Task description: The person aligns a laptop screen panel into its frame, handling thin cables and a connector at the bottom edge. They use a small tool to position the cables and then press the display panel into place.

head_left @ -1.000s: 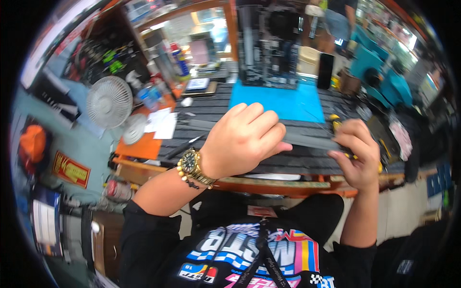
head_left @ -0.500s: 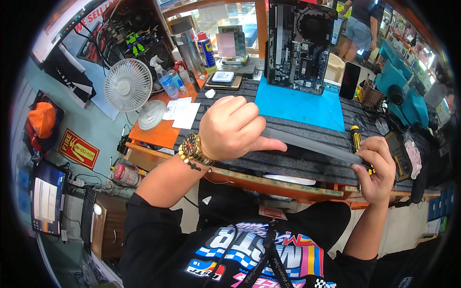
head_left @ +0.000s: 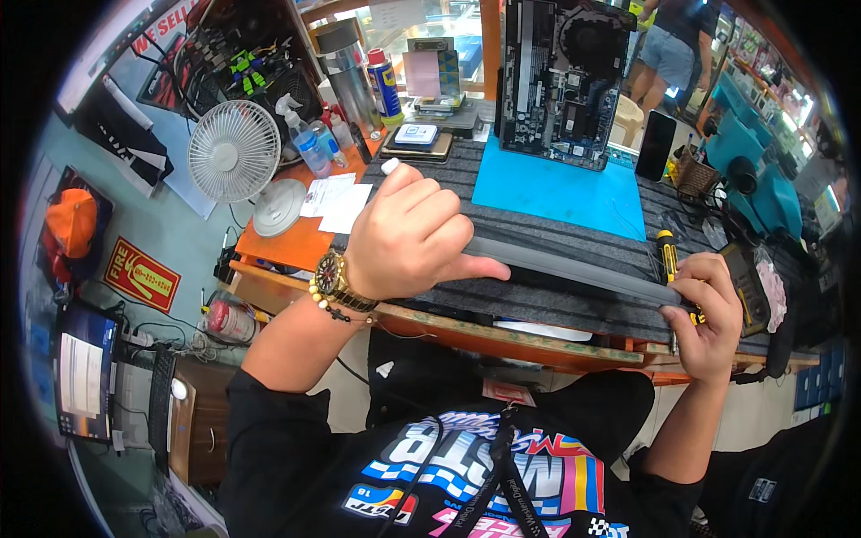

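A thin grey panel, like a laptop cover [head_left: 574, 269], is held nearly edge-on above the bench's front edge. My left hand [head_left: 408, 235] has curled fingers at its left end, with the thumb stretched along the near side. The fingertips are hidden behind the hand. At the other end, my right hand [head_left: 708, 309] pinches the panel's corner between thumb and fingers. Beyond it, an opened laptop [head_left: 563, 90] stands upright, its fan and boards exposed, on a blue mat [head_left: 556, 193]. Close to my right hand lies a yellow-and-black screwdriver [head_left: 665, 253].
The bench has a dark striped cloth [head_left: 408, 202]. At left stand a white fan [head_left: 235, 152], a spray bottle [head_left: 309, 148] and a blue spray can [head_left: 384, 90]. A phone [head_left: 656, 145] leans beside a pen basket [head_left: 695, 175] at right. A person [head_left: 668, 54] stands beyond the bench.
My left hand has shifted a little to the left, and more of the panel shows between my hands. My right hand has kept its pinch almost in place.
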